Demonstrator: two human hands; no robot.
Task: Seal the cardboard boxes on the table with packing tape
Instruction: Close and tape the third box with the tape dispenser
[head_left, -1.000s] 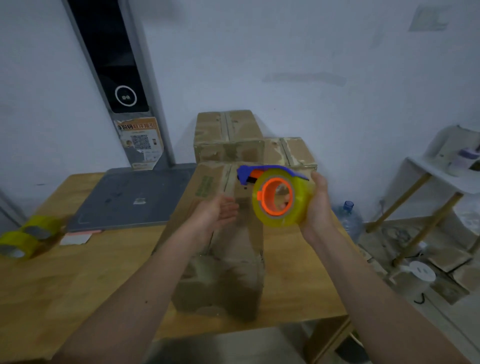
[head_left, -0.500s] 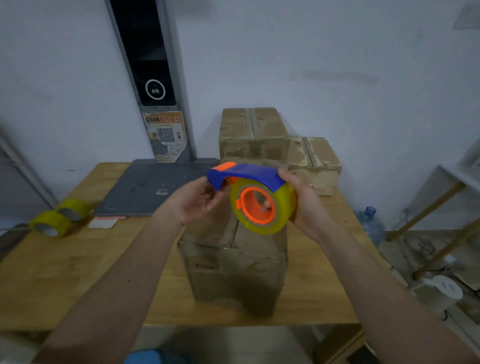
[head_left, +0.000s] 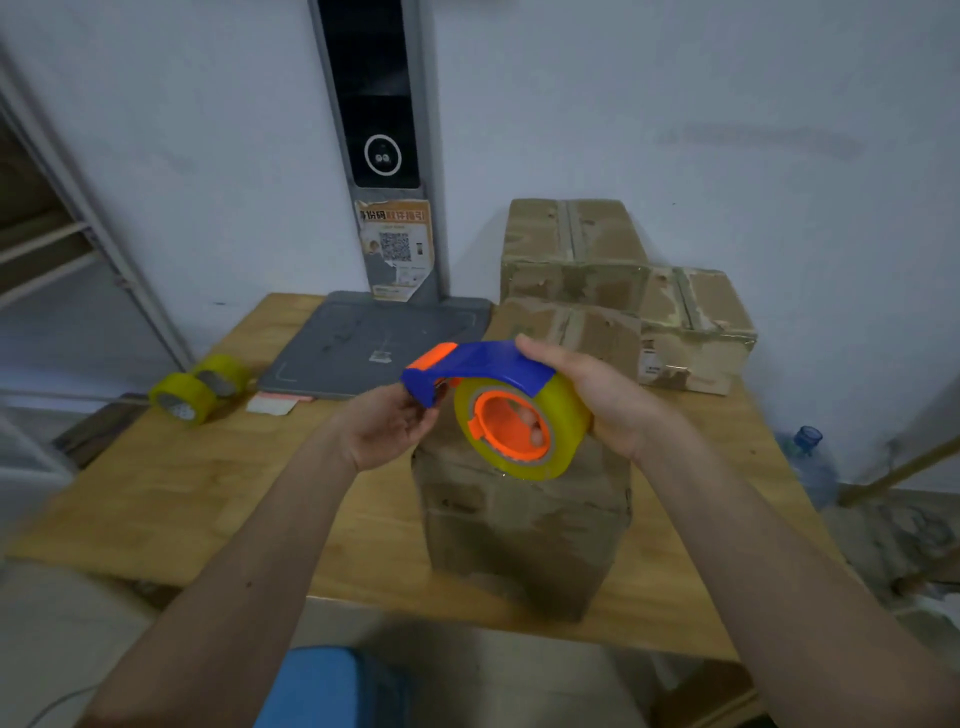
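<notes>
I see the box (head_left: 524, 514) standing nearest on the table (head_left: 171, 499), its front face close to the near edge. Just above the box, the right hand (head_left: 597, 405) is wrapped round the yellow roll of the dispenser (head_left: 498, 400), thumb on the blue guard, fingers showing through the orange hub. Left of the box top, the left hand (head_left: 387, 426) pinches at the dispenser's blue-and-orange tip, fingers drawn together there. Far left of the box lie two rolls (head_left: 195, 387), with a grey pad (head_left: 363, 343) between them and it. Behind the box, two more boxes (head_left: 623, 280) sit against the wall, the left one taller
</notes>
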